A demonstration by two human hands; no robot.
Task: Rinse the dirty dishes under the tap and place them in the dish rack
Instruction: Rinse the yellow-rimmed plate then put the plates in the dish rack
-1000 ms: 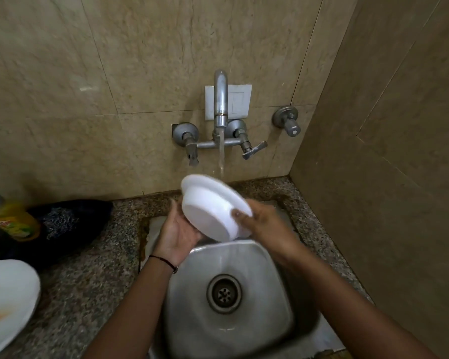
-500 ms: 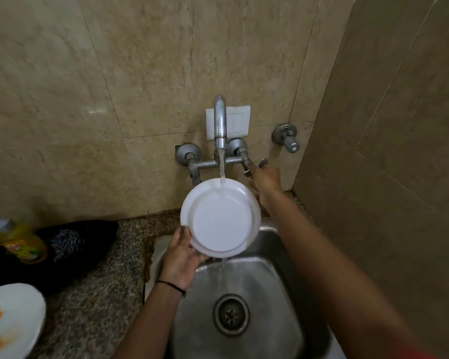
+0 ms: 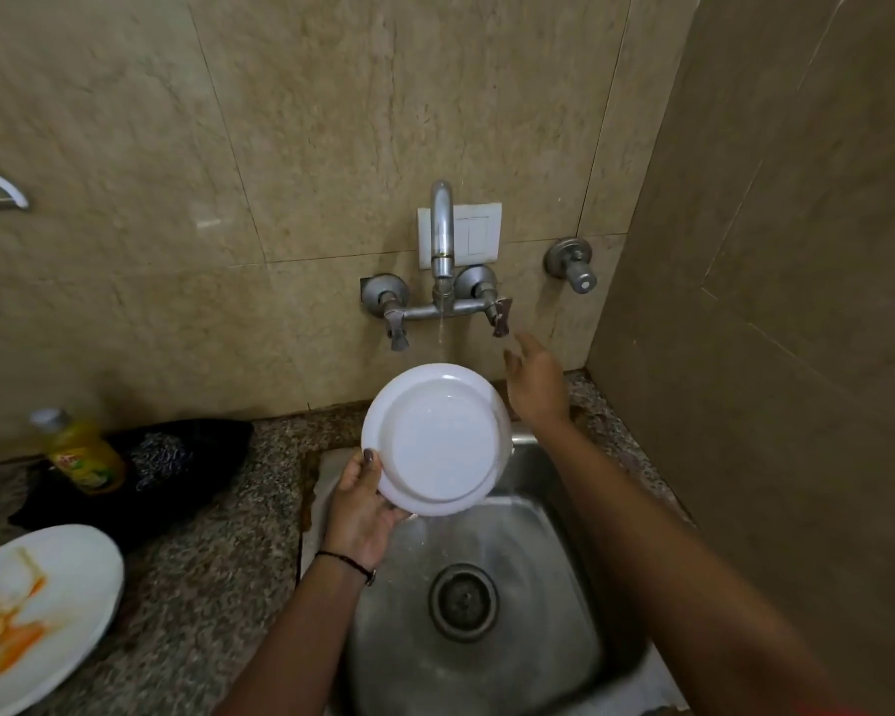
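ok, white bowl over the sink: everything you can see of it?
The white bowl is round, plain and glossy, with a wide rim around a flat centre. It is held tilted, face toward the camera, below the tap and above the steel sink. The left hand grips its lower left edge, thumb on the rim. No food marks show; water runs off its lower edge.
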